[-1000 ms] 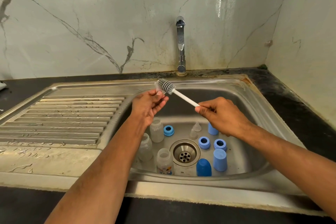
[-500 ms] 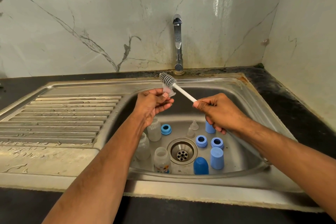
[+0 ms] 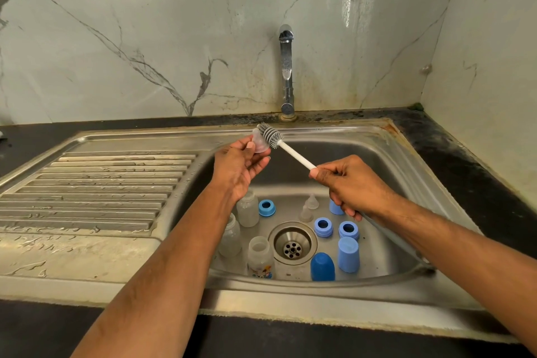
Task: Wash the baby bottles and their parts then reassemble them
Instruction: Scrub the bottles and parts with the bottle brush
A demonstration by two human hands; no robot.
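My left hand (image 3: 238, 167) pinches a clear silicone teat (image 3: 259, 143) between thumb and fingertips, holding it up over the back-left corner of the sink (image 3: 386, 160). My right hand (image 3: 353, 184) is curled tight round the white handle of the bottle brush (image 3: 286, 148), whose grey bristle head lies against the teat, just above my left fingers.

Below my hands, on the basin floor, three clear baby bottles (image 3: 247, 209) stand upright to the left of the drain (image 3: 292, 243), without their tops. A blue ring (image 3: 266, 207) lies beside the farthest bottle. Two more clear teats (image 3: 308, 206) sit behind the drain. To its right lie two more blue rings (image 3: 323, 227), with a pale blue cap (image 3: 348, 254) and a darker blue cap (image 3: 322, 267) standing nearer me. Another pale blue piece (image 3: 335, 207) shows partly under my right hand.

The tap (image 3: 286, 67) stands at the back against the marbled wall, and the ribbed drainer (image 3: 96, 192) stretches away to the left.
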